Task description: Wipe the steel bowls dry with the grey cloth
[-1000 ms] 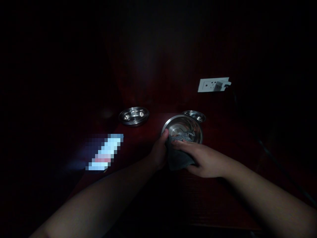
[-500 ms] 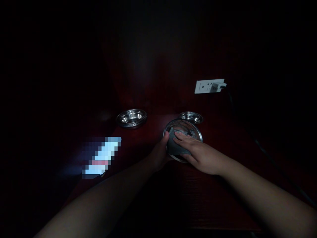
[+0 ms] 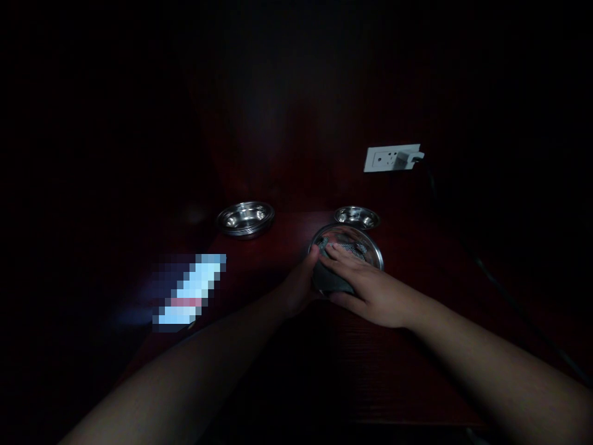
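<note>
A shiny metal bowl (image 3: 376,247) is tilted toward me above the middle of the table. My left hand (image 3: 300,285) grips its left side, thumb over the rim and the other fingers hidden behind. Inside the bowl lies a dark grey-green cloth (image 3: 332,281). My right hand (image 3: 370,289) presses that cloth against the inner wall, its fingers stretched over it and the thumb low near the rim. The bowl's wall mirrors the hand and a patterned patch of the cloth.
At the back left stands a stack of metal bowls (image 3: 246,230); another metal bowl (image 3: 356,217) sits behind the held one. A lit, pixelated screen (image 3: 192,293) lies left on the dark red table (image 3: 393,371). A wall socket (image 3: 391,158) holds a plug, with a cable trailing right.
My right hand has slid the cloth slightly left and down within the bowl. The bowl has shifted a little to the right. My left hand keeps its grip.
</note>
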`<state>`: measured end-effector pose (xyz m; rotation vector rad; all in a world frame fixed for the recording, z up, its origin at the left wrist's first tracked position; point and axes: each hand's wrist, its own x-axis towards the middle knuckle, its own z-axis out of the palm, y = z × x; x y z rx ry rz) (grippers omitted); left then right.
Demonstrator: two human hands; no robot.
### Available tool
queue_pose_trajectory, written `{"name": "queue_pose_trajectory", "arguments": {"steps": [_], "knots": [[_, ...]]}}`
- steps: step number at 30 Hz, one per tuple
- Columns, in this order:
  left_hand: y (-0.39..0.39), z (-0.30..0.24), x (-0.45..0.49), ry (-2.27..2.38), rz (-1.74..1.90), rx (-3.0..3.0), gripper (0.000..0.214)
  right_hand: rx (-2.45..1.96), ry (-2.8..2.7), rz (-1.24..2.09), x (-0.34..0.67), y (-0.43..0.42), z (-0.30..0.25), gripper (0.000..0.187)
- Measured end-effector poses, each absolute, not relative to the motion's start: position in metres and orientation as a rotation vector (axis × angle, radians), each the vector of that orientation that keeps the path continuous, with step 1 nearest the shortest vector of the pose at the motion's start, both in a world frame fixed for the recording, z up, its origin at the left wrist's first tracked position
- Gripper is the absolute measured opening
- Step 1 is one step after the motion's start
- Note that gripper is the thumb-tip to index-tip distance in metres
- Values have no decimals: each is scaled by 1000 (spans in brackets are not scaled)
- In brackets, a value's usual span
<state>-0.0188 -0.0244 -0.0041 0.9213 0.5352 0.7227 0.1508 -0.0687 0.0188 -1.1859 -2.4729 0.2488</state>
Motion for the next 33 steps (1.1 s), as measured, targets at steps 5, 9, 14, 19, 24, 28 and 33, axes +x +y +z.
{"name": "queue_pose_trajectory", "arguments": {"steps": [5,9,14,19,24,28,33], "knots": [[-26,-2,-18,471,714,882,66,-1174,-2584,395,146,-75,19,95],[-25,-1,-19,433,686,862,68,-1193,-2623,388,143,-78,18,108],[-24,-1,-18,439,696,841,68,-1162,-2554,343,143,-75,20,72],[-24,0,-18,455,733,837,65,-1110,-2432,180,144,-70,22,44],[-25,0,-18,509,744,851,63,-1130,-2291,120,143,-69,24,35],[-26,0,-18,479,740,854,63,-1125,-2254,171,141,-72,26,39],[-26,1,-17,488,743,846,66,-1103,-2430,317,140,-73,19,58]]}}
